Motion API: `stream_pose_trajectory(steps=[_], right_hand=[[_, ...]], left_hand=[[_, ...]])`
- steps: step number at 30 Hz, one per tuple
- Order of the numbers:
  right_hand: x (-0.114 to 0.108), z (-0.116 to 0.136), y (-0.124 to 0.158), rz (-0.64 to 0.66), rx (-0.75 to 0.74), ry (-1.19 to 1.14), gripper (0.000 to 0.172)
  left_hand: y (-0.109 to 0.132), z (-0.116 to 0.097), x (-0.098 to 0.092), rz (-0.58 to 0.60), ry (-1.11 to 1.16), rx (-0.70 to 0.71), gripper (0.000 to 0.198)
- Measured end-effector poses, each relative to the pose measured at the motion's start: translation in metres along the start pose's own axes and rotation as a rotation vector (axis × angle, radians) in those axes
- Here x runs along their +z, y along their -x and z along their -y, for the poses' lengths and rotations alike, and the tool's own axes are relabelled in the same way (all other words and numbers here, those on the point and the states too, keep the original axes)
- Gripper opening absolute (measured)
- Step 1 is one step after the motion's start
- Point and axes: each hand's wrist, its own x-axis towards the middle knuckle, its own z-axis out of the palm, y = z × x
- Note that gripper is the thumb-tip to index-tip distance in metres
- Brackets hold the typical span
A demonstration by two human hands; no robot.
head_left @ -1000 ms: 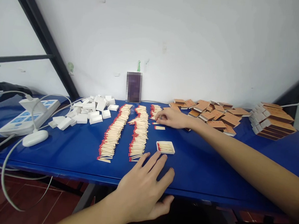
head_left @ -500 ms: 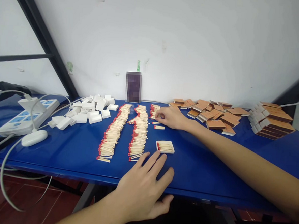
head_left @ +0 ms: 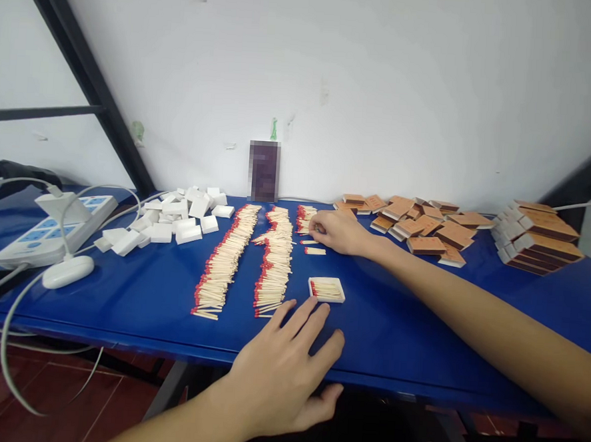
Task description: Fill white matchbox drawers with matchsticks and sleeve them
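Observation:
My right hand (head_left: 342, 232) reaches over the table to a short row of red-tipped matches (head_left: 306, 216). Its thumb and fingers pinch together on matches at the row's near right side; how many they grip is hidden. Two stray matches (head_left: 315, 251) lie just below these fingers. Nearer to me, an open white matchbox tray (head_left: 342, 297) holds several matches (head_left: 327, 289), heads to the left. My left hand (head_left: 291, 361) rests palm down at the table's front edge with fingers spread and nothing in it. Its fingertips lie just in front of the tray.
Two long rows of matches (head_left: 228, 257) run down the blue table (head_left: 135, 304). White trays (head_left: 176, 210) are heaped at left, beside a power strip (head_left: 49, 232) and cables. Brown matchbox sleeves (head_left: 428, 222) lie at right, near stacked matchboxes (head_left: 539, 236). A dark pixelated rectangle (head_left: 266, 172) stands at the wall.
My right hand has shifted very slightly to the right, its fingers still pinched by the short row. My left hand and the tray have stayed put.

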Motion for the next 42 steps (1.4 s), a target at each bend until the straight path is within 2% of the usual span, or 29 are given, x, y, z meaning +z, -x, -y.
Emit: stream_pose_trajectory(steps=[3,9,15,25,42], right_hand=[[-0.004,-0.002,0.0,0.011,-0.019,-0.033,0.016],[-0.017,-0.004,0.0,0.125,-0.021,-0.081,0.012],[-0.02,-0.006,0.001,0.189,-0.025,-0.076,0.012],[-0.008,-0.011,-0.001,0.12,-0.11,-0.139,0.027],[-0.004,-0.01,-0.002,0.074,-0.159,-0.162,0.028]], left_hand=[[0.0,0.0,0.0,0.005,0.003,-0.004,0.048],[0.0,0.0,0.0,0.001,0.005,-0.003,0.048],[0.0,0.0,0.0,-0.003,0.006,-0.004,0.047],[0.0,0.0,0.001,-0.006,0.007,0.003,0.048],[-0.001,0.0,0.0,0.002,0.004,0.003,0.048]])
